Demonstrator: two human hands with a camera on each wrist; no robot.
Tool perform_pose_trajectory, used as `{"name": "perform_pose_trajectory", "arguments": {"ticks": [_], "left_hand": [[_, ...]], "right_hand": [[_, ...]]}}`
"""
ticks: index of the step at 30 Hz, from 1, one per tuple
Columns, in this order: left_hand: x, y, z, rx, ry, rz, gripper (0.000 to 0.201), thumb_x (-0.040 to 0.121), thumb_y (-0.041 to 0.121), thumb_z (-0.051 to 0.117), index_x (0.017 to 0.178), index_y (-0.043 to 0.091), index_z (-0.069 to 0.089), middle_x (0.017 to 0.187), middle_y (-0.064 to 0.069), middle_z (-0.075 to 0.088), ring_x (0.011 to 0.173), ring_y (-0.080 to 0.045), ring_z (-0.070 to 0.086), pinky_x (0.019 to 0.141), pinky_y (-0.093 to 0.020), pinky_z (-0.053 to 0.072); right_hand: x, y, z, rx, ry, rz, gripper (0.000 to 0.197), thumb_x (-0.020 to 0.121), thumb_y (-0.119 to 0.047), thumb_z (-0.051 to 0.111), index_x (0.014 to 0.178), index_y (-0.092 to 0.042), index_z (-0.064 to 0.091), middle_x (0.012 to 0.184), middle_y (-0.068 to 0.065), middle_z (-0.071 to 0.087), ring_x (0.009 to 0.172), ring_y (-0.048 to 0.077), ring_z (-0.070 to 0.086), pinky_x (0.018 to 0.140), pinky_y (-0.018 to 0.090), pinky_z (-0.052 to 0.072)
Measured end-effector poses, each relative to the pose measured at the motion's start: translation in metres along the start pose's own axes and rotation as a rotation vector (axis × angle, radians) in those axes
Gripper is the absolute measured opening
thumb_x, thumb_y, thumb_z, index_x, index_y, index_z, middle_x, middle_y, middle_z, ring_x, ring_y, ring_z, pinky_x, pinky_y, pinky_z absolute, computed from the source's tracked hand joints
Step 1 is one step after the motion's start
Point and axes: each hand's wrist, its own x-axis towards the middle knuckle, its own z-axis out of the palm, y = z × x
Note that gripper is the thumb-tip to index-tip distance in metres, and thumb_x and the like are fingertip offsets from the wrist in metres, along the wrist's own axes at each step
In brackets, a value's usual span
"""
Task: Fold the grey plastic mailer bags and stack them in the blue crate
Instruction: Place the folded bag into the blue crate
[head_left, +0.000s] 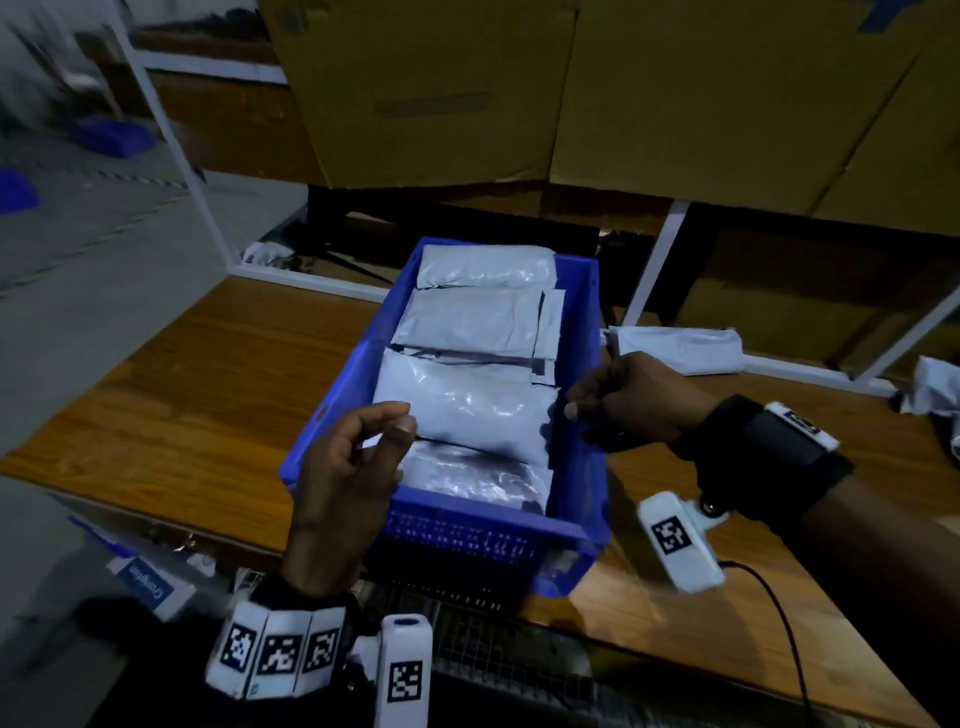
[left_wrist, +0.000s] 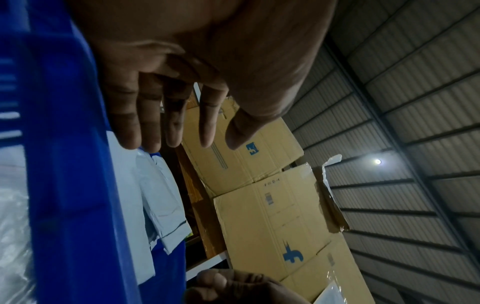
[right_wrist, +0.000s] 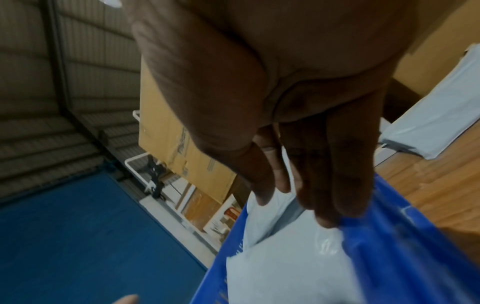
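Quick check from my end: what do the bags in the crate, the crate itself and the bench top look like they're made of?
Folded mailer bags: thin grey plastic film, glossy; they show highlights and creases. Blue crate: moulded rigid plastic, going by its slotted near wall and thick rim. Bench top: wood or wood-look laminate with a brown grain pattern and slight sheen; I cannot tell which.

table (head_left: 197, 364): wooden, centre | cardboard boxes (head_left: 675, 93): stacked, 12 o'clock | floor (head_left: 78, 249): grey, 9 o'clock | corrugated wall (left_wrist: 415, 102): one small lamp (left_wrist: 378, 161) | light: dim
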Motion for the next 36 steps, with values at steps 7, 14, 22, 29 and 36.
{"name": "perform_pose_trajectory", "arguments": {"ticks": [7, 14, 22, 29, 36], "left_hand": [[0.004, 0.044, 0.039, 0.227, -0.023, 0.036, 0.025, 0.079, 0.047, 0.084, 0.094, 0.029, 0.076, 0.089, 0.010, 0.076, 0.080, -0.005, 0.067, 0.077, -0.042, 0.054], [0.008, 0.050, 0.014, 0.307, 0.250, -0.025, 0.012, 0.086, 0.039, 0.080, 0.085, 0.028, 0.075, 0.084, -0.004, 0.073, 0.082, -0.025, 0.064, 0.071, -0.039, 0.050], [0.034, 0.004, -0.028, 0.299, 0.297, -0.130, 0.008, 0.091, 0.020, 0.076, 0.083, 0.020, 0.077, 0.087, -0.010, 0.076, 0.080, -0.029, 0.068, 0.052, -0.028, 0.052], [0.045, -0.006, -0.039, 0.232, 0.270, -0.153, 0.010, 0.091, 0.024, 0.076, 0.096, 0.015, 0.075, 0.097, -0.016, 0.073, 0.075, -0.031, 0.068, 0.045, -0.026, 0.051], [0.051, -0.002, -0.042, 0.178, 0.238, -0.185, 0.012, 0.090, 0.024, 0.077, 0.097, 0.014, 0.075, 0.094, -0.017, 0.071, 0.065, -0.026, 0.064, 0.044, -0.028, 0.051]], "right_hand": [[-0.012, 0.039, -0.056, 0.073, -0.054, -0.161, 0.013, 0.092, -0.011, 0.076, 0.104, -0.005, 0.074, 0.089, 0.021, 0.076, 0.072, 0.026, 0.073, 0.056, 0.030, 0.059], [0.023, -0.015, -0.054, -0.171, -0.172, -0.380, 0.017, 0.082, -0.022, 0.086, 0.095, -0.014, 0.078, 0.084, 0.008, 0.078, 0.080, 0.024, 0.076, 0.077, 0.046, 0.064], [0.107, -0.061, 0.036, -0.736, -0.188, -0.378, 0.034, 0.074, -0.039, 0.082, 0.096, -0.014, 0.075, 0.095, 0.008, 0.075, 0.087, 0.029, 0.070, 0.079, 0.038, 0.061], [0.149, -0.069, 0.076, -0.920, -0.263, -0.326, 0.051, 0.074, -0.039, 0.087, 0.117, -0.020, 0.068, 0.114, 0.007, 0.069, 0.100, 0.031, 0.067, 0.085, 0.038, 0.058], [0.159, -0.088, 0.061, -0.818, -0.339, -0.270, 0.024, 0.080, -0.021, 0.086, 0.102, -0.014, 0.080, 0.092, 0.007, 0.074, 0.069, 0.020, 0.064, 0.055, 0.028, 0.050]]}}
